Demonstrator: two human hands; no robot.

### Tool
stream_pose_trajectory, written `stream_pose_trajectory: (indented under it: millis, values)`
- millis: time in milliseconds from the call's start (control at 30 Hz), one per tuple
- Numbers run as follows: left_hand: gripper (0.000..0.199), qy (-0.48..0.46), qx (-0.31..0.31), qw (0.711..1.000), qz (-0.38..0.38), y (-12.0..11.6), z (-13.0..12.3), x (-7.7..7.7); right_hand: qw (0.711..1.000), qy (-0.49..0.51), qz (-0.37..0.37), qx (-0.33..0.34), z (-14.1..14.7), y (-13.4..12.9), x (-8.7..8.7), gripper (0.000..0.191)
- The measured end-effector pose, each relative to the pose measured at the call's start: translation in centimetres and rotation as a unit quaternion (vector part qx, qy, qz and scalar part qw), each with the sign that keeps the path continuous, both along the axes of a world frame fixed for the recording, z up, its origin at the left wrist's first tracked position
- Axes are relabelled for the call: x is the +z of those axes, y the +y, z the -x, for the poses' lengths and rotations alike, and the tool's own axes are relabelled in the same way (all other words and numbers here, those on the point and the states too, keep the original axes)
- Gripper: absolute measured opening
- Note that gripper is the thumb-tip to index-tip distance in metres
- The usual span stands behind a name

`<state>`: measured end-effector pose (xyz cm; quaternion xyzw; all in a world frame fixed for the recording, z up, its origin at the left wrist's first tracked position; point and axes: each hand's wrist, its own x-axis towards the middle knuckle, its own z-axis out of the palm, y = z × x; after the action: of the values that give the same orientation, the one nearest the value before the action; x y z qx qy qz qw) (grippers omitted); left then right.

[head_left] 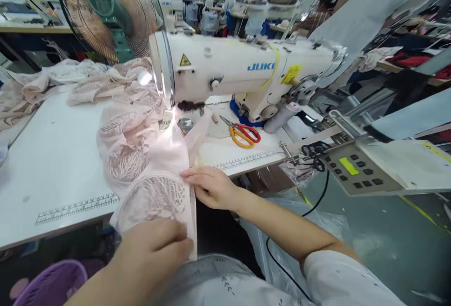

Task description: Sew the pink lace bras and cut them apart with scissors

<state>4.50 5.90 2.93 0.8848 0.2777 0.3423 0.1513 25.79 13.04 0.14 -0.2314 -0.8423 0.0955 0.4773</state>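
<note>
A pale pink lace bra (151, 198) hangs over the front edge of the white sewing table, its upper part lying under the needle area of the sewing machine (218, 66). My left hand (158, 249) is closed on the bra's lower part, close to my body. Higher up, my right hand (211, 186) pinches the bra's right-hand edge between thumb and fingers. More pink lace pieces (130, 141) are bunched to the left of the needle, joined or piled against the bra; I cannot tell which.
Scissors (243, 134) with red and orange handles lie right of the needle, beside a grey thread spool (282, 118). A fan (112, 14) stands behind the table (63, 155). At right is a control box (362, 167); a purple basket (52, 282) sits low at left.
</note>
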Motion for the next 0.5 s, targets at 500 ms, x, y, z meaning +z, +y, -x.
stream_pose_trajectory:
  millis: [500]
  values:
    - [0.019, 0.071, -0.088, 0.990, -0.079, 1.1, -4.1, -3.4, 0.837, 0.198, 0.492, -0.135, -0.9, -5.1, -2.6, 0.012]
